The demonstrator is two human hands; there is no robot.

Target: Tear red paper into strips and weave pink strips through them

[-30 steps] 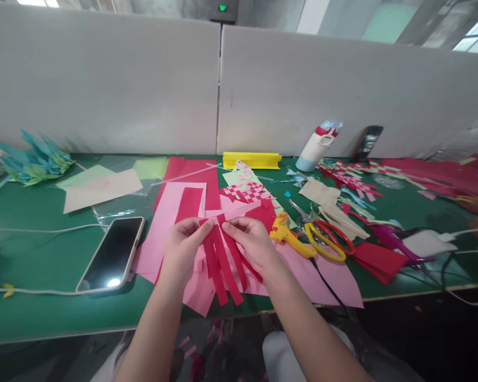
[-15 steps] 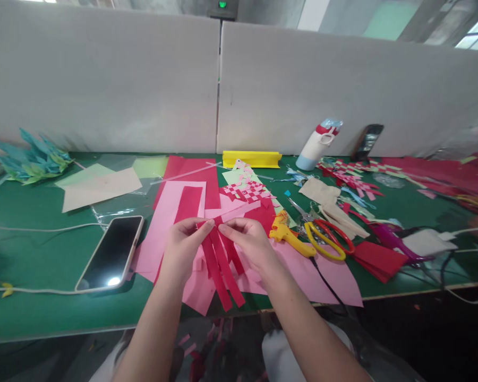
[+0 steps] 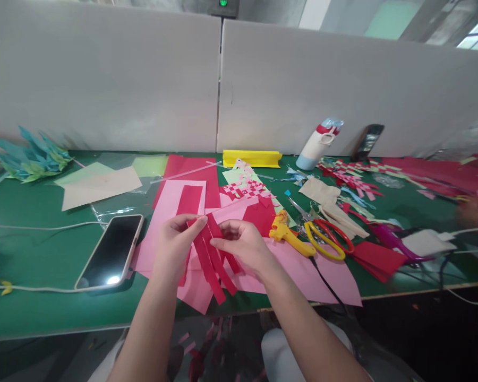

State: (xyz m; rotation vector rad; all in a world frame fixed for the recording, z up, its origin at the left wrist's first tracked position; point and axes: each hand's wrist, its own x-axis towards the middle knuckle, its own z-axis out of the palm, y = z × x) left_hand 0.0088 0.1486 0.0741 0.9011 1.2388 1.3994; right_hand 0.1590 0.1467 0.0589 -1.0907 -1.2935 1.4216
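Note:
Several red paper strips (image 3: 210, 260) hang down between my hands, over pink sheets at the table's front edge. My left hand (image 3: 178, 239) pinches their top end between thumb and fingertips. On the right side of the strips, my right hand (image 3: 240, 241) is closed on them a little lower, its thumb in front and its fingers curled behind. Beneath and behind lie a pink sheet (image 3: 159, 212) and a red sheet (image 3: 211, 183). Pink-and-red woven paper pieces (image 3: 249, 190) rest just beyond my hands.
A yellow glue gun (image 3: 292, 239) and scissors (image 3: 326, 239) lie to the right. On the left is a phone (image 3: 110, 252) with a cable. A bottle (image 3: 319, 144) leans near the partition (image 3: 342, 95). Another person's hand (image 3: 476, 215) is at the far right.
Both hands and the strips have shifted slightly left. My right hand has slid down from the strips' top and sits slightly apart from my left. The other person's hand has moved further into view.

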